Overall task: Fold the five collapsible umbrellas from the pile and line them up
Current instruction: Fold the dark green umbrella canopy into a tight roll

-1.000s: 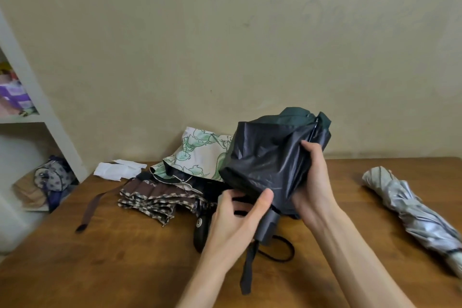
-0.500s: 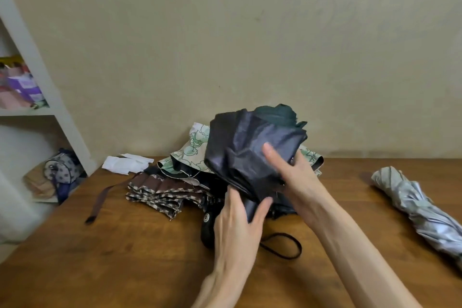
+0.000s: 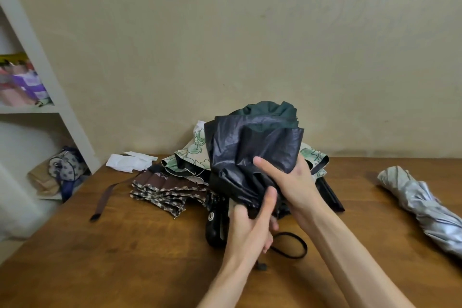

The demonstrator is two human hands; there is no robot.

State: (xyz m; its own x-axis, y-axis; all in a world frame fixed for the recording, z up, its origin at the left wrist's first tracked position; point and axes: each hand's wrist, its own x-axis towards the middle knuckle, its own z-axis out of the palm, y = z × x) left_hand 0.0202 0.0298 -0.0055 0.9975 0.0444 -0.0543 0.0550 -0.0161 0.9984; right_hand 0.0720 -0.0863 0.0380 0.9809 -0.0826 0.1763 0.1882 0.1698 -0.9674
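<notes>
Reaching in from below with both bare forearms. Clutching the dark umbrella [image 3: 250, 147] low with the left grip [image 3: 250, 227], thumb raised; clasping just above with the right grip [image 3: 292, 182], thumb laid across the front.

Single view, from the camera worn on my head. It faces forward and down across the counter [image 3: 125, 245] to the wall [image 3: 225, 45] behind it. The lens is wide: the shelf unit [image 3: 50, 77] at the left edge leans inward. My forearms enter from the bottom edge. My left hand [image 3: 250, 230] and right hand [image 3: 290, 182], gripping the dark umbrella [image 3: 252, 147], sit nearest the lens, just below centre.
</notes>
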